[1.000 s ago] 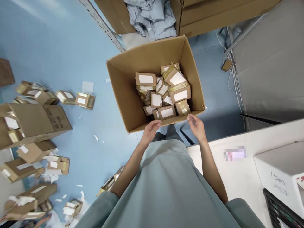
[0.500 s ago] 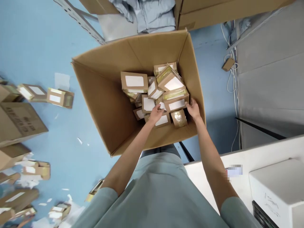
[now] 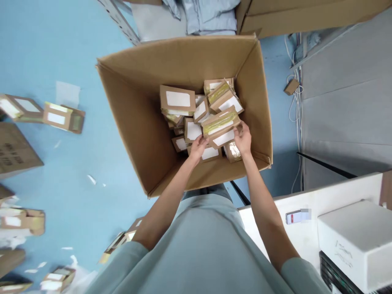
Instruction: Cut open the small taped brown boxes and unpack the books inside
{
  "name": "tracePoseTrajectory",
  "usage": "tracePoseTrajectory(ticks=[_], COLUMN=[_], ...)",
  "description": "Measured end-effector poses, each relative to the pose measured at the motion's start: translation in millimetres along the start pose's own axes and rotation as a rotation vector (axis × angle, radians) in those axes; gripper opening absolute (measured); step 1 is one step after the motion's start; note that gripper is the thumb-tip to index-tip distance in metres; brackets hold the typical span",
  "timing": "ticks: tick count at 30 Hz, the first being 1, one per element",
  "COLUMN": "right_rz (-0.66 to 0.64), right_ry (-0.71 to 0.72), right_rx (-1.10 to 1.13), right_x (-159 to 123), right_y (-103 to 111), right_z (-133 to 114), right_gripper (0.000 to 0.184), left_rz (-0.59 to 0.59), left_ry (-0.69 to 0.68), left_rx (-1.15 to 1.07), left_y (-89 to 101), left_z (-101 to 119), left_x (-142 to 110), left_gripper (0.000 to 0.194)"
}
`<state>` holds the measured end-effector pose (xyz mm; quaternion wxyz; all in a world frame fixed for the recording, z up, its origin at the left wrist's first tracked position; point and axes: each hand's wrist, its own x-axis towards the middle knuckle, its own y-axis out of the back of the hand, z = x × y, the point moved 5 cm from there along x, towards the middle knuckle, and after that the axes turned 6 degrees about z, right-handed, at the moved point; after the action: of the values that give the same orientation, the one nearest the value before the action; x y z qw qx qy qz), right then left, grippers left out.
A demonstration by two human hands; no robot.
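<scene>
Both my hands reach into a large open cardboard box (image 3: 125, 134) in front of my body. Between them is a small cardboard box (image 3: 225, 138) with yellow tape and white labels, slightly tilted above the pile. My right hand (image 3: 243, 139) grips its right end, and my left hand (image 3: 198, 148) has its fingertips at the lower left corner. Beneath and around it lie several similar small boxes, among them a labelled box (image 3: 177, 99) at the left and a shiny-taped box (image 3: 234, 152) under my right hand.
Small cartons (image 3: 58, 116) and paper scraps lie scattered over the blue floor at left. Grey plastic-wrapped items (image 3: 211, 16) are behind the large box. On the right, a white table (image 3: 275, 210) carries a phone (image 3: 295, 217) and a white box (image 3: 352, 232); cables (image 3: 297, 106) run along the floor.
The small taped box has been shifted left and tilted, its right end raised, with my right hand moving along with it. My left hand has moved slightly left to its corner. The view has shifted too.
</scene>
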<state>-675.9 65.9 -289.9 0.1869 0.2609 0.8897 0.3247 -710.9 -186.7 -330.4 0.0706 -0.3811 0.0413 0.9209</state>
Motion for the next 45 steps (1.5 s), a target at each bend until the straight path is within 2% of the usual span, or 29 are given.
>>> tracePoseTrajectory(ticks=[3,7,11,14,17,21,24,29,31,34,38,41,43,45], right_rz=[0.04,0.089,0.198,0.297,0.424,0.586,0.697,0.841,0.88,0.916,0.916,0.926,0.95,0.953], right_ry=[0.071,0.106,0.111,0.071,-0.014,-0.159,-0.263,-0.428,-0.489,-0.579,-0.69,-0.71,-0.689,-0.641], right_rx=[0.081,0.161,0.147,0.157,0.141,0.135,0.139,0.141,0.177,0.26,0.393,0.365,0.28,0.183], right_x=[-45,-108,-167,-211,-261,-338,-402,-515,-558,-608,-648,-661,-662,-653], right_y=[25,69,121,165,210,265,302,345,354,355,343,334,333,331], right_z=[-61,-119,-144,-138,-113,-54,2,105,147,207,268,281,272,250], right_gripper=[0.067,0.06,0.056,0.053,0.05,0.048,0.044,0.039,0.04,0.046,0.055,0.055,0.054,0.052], left_rz=[0.023,-0.025,-0.032,-0.107,-0.221,-0.473,-0.635,-0.894,-0.977,-1.07,-1.117,-1.173,-1.193,-1.175], left_ry=[0.032,-0.016,-0.05,-0.094,-0.142,-0.17,-0.147,-0.128,-0.142,-0.198,-0.23,-0.183,-0.142,-0.108], left_rx=[-0.036,-0.033,0.012,0.115,0.277,0.47,0.584,0.787,0.878,1.011,1.177,1.165,1.071,0.959], left_y=[42.8,74.7,86.2,79.8,59.2,6.6,-39.0,-102.7,-122.0,-146.1,-160.3,-155.1,-147.5,-138.6], left_z=[18,40,51,56,53,26,-16,-107,-143,-192,-242,-259,-257,-247], left_x=[-55,-125,-179,-214,-249,-300,-343,-417,-442,-474,-502,-510,-508,-498], left_gripper=[0.058,0.053,0.06,0.064,0.063,0.062,0.059,0.044,0.036,0.027,0.019,0.023,0.031,0.042])
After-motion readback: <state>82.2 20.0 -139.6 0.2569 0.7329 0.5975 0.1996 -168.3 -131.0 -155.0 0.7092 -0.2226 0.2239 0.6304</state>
